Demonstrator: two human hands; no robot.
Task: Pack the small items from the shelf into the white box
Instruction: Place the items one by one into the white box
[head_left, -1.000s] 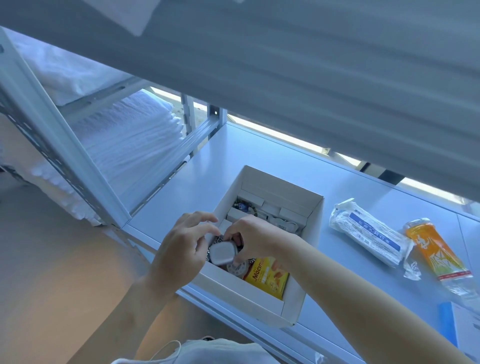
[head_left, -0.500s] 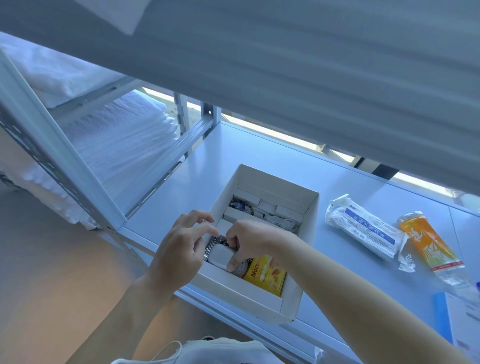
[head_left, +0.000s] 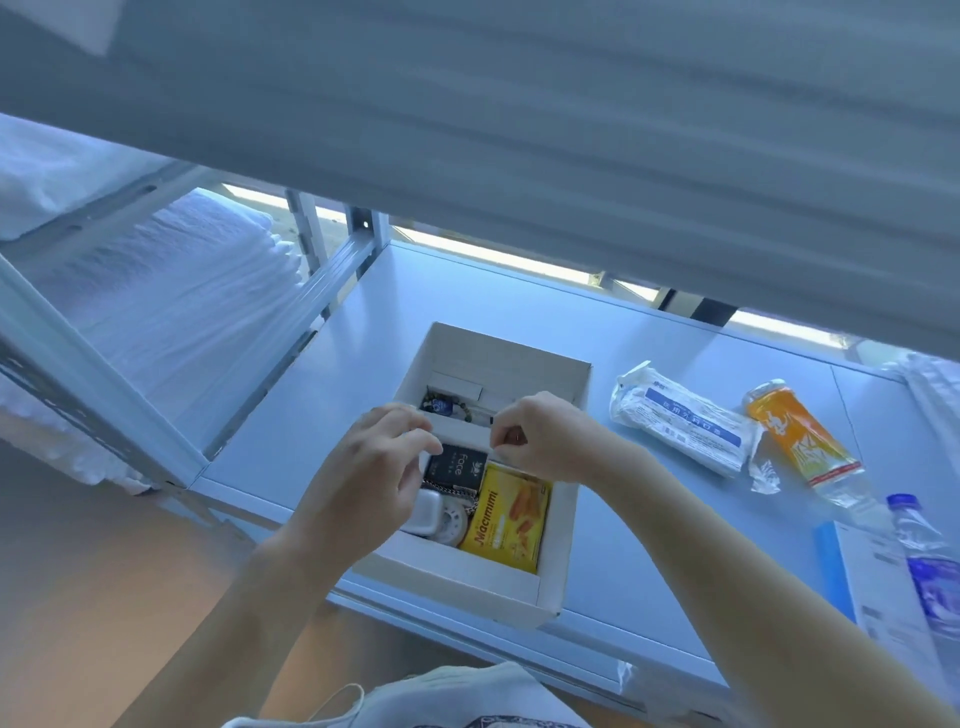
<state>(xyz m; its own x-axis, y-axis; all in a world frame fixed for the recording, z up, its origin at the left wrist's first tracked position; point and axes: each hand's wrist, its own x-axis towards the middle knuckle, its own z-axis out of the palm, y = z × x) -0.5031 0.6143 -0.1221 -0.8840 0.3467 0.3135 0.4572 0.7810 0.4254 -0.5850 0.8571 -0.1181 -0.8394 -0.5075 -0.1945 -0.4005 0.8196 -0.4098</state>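
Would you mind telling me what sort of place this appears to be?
Probably a storeroom or supply area: a metal rack shelf carries a white box of small items, folded white linens fill the next bay, and a packet of masks lies alongside.

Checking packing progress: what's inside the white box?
In the white box: a yellow Macimimi packet, black "face" packet, white case, round white item, beaded bracelet. Both hands cover the middle.

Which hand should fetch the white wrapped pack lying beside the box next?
Probably the right hand: the white plastic-wrapped pack lies on its side of the white cardboard box; the left hand would have to cross over.
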